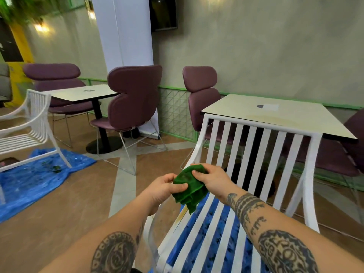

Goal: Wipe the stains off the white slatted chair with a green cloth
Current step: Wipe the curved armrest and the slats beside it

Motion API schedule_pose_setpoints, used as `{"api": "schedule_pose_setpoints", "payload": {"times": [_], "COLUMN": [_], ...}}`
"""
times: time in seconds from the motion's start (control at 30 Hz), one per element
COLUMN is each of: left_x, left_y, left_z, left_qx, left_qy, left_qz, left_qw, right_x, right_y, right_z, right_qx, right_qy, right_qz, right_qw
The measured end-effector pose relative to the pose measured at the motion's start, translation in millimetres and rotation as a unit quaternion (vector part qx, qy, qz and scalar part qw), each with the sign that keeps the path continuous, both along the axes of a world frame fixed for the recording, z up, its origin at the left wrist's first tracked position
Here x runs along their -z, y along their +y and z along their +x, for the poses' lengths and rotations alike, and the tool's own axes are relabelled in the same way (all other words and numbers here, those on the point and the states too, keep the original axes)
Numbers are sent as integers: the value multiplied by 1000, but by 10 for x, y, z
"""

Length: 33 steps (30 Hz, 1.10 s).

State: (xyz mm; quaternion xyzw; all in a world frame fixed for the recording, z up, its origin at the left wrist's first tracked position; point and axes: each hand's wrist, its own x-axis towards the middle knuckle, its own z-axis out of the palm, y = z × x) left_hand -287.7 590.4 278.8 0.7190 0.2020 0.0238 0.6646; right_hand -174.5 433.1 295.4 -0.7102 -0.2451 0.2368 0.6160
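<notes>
The crumpled dark green terry cloth point(189, 187) hangs in the air between both hands, just above the near left corner of the white metal slatted chair point(262, 154). It does not appear to touch the chair. The left hand point(163, 189) pinches the cloth's left edge, thumb on top, its fingers point(182, 185) closed on the fabric. The right hand point(211, 179) grips the top right of the bundle, likewise clenched on the fabric. A loose tail of cloth droops toward the seat.

The chair lies below and to the right of the hands. The seat slats run from near to far and continue up into the backrest, so their long axis points away from the person. The left edge slat of the seat, directly under the hanging tail, shows a yellowish-brown smear, which I judge to be a stain. Both hands are about equally near it, the left slightly closer to that edge. The cloth looks as if it is being folded or bunched for wiping, so the coming move is probably downward onto that slat, with strokes along its length.

Counted: one green cloth, two hands, one white slatted chair in front and a second similar white chair point(29, 123) on blue plastic sheeting point(39, 178) at the far left. There are also two pale square desks point(275, 113) and several purple padded chairs point(134, 95).
</notes>
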Motion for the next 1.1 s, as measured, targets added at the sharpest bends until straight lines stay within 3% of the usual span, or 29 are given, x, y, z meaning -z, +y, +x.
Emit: {"api": "schedule_pose_setpoints", "payload": {"times": [0.23,0.4,0.5,0.57,0.6,0.67,0.77,0.83,0.9,0.97,1.1], "left_x": [-99,-184,-199,-152,-110,-34,82,141,210,249,351], "left_y": [-56,-253,-238,-168,-119,-42,58,114,187,263,553], "left_z": [49,100,141,174,184,177,164,161,181,192,163], "left_qx": [-103,-111,-121,-142,-158,-189,-184,-173,-164,-159,-201], "left_qy": [7,11,-27,-30,-29,-30,-34,-55,-82,-94,-86], "left_qz": [23,-231,-331,-330,-309,-267,-240,-246,-235,-207,-129], "left_qw": [994,967,935,933,937,944,952,952,954,961,967], "right_x": [-237,-95,-9,53,93,121,200,277,347,396,436], "right_y": [-42,76,70,54,53,83,230,335,443,548,741], "right_z": [75,-33,-157,-211,-206,-190,-74,-42,-56,-76,99], "right_qx": [68,111,-14,-106,-114,-36,76,46,-10,-36,44], "right_qy": [-151,-271,-272,-270,-257,-192,-218,-143,-22,40,92], "right_qz": [-51,-90,-116,-120,-96,-16,-51,-75,-36,5,71], "right_qw": [985,952,955,949,955,981,972,986,999,999,992]}}
